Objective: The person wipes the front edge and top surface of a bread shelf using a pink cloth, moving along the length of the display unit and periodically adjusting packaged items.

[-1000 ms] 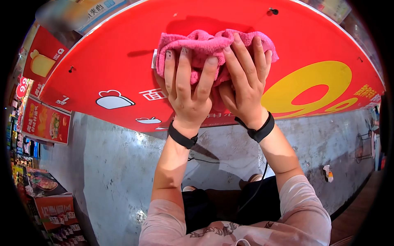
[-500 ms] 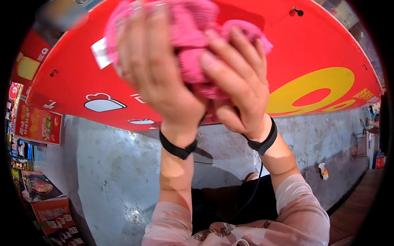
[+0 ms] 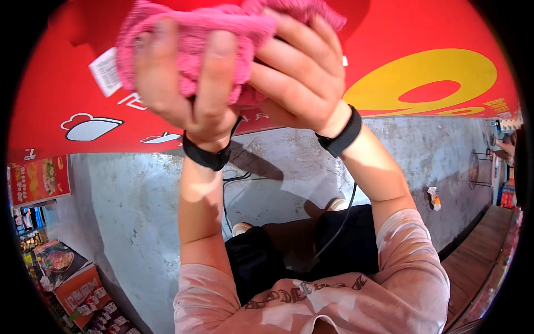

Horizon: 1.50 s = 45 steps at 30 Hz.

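Red board [image 3: 400,28]: spans the upper frame, a barrier to reaching through.
Pink cloth [image 3: 191,64]: bunched against the board at upper centre-left, with left hand [image 3: 183,92] and right hand [image 3: 303,72] crowding that stretch.
Upper right: open board surface beside the right hand.
Floor [image 3: 139,234]: wide room left of the left forearm [image 3: 203,209]; another gap between the forearms.
Black cable [image 3: 347,217]: hangs in that gap's right side.
Legs [image 3: 253,264]: block its lower end.

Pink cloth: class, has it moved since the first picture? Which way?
Yes, leftward: the pink cloth now has its white tag nearly above the larger white drawing on the red board; earlier, the tag was farther right of it.
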Tool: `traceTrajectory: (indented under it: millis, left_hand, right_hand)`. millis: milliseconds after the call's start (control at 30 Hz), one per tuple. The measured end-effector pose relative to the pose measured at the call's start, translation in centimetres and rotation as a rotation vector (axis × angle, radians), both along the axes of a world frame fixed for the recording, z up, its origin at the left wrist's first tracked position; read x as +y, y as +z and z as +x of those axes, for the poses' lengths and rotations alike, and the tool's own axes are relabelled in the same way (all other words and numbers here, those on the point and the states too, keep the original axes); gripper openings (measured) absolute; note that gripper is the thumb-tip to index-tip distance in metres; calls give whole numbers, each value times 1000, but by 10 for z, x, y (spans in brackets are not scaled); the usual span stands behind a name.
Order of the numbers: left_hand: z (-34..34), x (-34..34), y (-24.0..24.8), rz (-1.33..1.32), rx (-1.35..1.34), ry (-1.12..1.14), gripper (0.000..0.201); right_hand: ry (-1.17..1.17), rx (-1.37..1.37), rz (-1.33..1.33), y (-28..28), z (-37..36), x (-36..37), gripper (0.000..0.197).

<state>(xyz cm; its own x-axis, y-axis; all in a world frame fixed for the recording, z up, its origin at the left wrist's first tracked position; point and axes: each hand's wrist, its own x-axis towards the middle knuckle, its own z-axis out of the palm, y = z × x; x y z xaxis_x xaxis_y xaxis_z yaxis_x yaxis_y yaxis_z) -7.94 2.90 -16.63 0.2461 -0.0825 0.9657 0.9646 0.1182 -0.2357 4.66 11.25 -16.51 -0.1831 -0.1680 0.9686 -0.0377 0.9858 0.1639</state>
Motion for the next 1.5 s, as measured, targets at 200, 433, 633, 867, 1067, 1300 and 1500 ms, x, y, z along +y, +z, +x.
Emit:
traceTrajectory:
  millis: [200,433,633,867,1067,1300,1500]
  left_hand:
    - [-2,8,-49,-26,-11,1,38]
    - [-6,-7,-34,-156,36,-24,36]
    - [-34,-32,29,-56,-61,31,60]
    - [-75,-72,45,44,-285,-25,51]
    - [-96,-95,50,98,-360,-70,40]
    - [-100,-92,57,147,-352,-166,29]
    - [-32,-38,41,-231,93,-13,30]
  right_hand:
    - [-62,-15,8,-52,-3,6,24]
    - [-44,-97,39,-34,7,4,28]
    - [60,-154,-43,12,23,8,30]
    - [110,-186,-128,20,36,11,31]
    - [147,-172,-173,25,35,12,31]
    - [169,-160,-225,34,40,17,32]
    - [188,-155,-228,33,38,13,33]
